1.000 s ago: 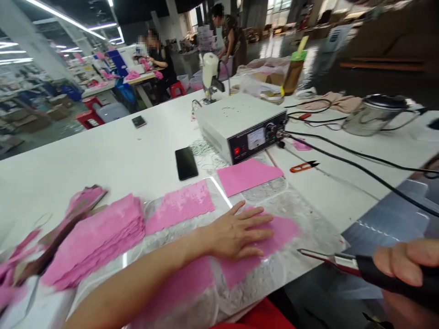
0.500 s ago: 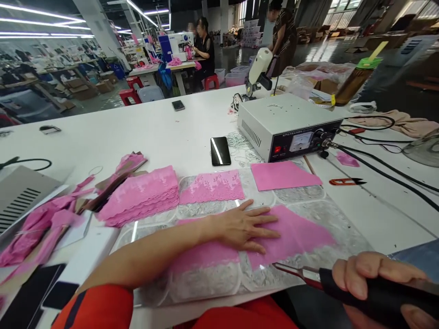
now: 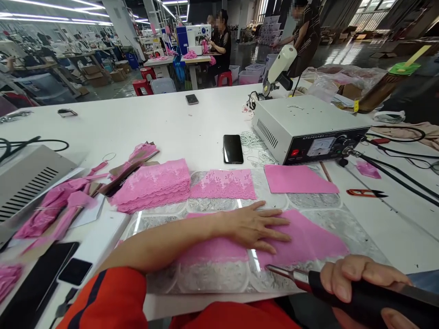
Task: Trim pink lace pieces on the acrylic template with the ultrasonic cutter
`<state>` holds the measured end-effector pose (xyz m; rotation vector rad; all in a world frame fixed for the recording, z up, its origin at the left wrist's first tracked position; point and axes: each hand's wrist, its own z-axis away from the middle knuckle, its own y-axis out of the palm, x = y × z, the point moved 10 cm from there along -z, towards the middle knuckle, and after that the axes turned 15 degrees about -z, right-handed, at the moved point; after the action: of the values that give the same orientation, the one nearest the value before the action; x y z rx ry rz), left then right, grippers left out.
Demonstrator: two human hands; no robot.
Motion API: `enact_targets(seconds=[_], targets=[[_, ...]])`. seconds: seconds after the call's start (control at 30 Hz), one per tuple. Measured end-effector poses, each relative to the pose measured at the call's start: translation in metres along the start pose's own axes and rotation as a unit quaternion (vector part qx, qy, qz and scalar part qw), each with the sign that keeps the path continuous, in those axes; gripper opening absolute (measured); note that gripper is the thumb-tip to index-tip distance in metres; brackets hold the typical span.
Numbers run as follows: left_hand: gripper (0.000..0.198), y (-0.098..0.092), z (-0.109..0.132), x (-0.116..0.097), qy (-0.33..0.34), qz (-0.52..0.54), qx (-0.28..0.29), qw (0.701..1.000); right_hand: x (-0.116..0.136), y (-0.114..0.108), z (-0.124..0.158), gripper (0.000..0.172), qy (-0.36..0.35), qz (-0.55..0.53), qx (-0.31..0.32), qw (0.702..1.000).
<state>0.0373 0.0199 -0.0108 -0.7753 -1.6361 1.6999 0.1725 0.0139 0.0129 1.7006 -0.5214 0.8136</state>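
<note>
Worker at white table (image 3: pixel 137 119): left hand (image 3: pixel 255 228) lies palm down, fingers spread, grasping nothing, on pink cloth (image 3: pixel 308 233) toward front edge of glossy sheet (image 3: pixel 212 276). Right hand (image 3: pixel 363 283) wraps fingers around black handle of pointed tool (image 3: pixel 317 282), tip at cloth's front left corner; contact hard to tell. Cloth looks thin, light, soft, apt to slide or pucker; best pressed flat mid-piece, lifted by right corner, clear of tip. Tool seems stiff, heavier; hold by handle, not metal. Lace stack (image 3: pixel 154 183) sits at sheet's back left corner.
</note>
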Motion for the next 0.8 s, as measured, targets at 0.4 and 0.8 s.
enact_targets(seconds=[0.4, 0.8], targets=[[0.052, 0.000, 0.000, -0.001, -0.001, -0.014, 0.003, 1.000, 0.003, 0.019, -0.001, 0.019, -0.025, 0.018, 0.040, 0.999], [0.051, -0.001, 0.000, 0.000, -0.005, 0.002, -0.011, 1.000, 0.007, 0.036, -0.002, 0.008, -0.060, 0.024, 0.101, 0.993]])
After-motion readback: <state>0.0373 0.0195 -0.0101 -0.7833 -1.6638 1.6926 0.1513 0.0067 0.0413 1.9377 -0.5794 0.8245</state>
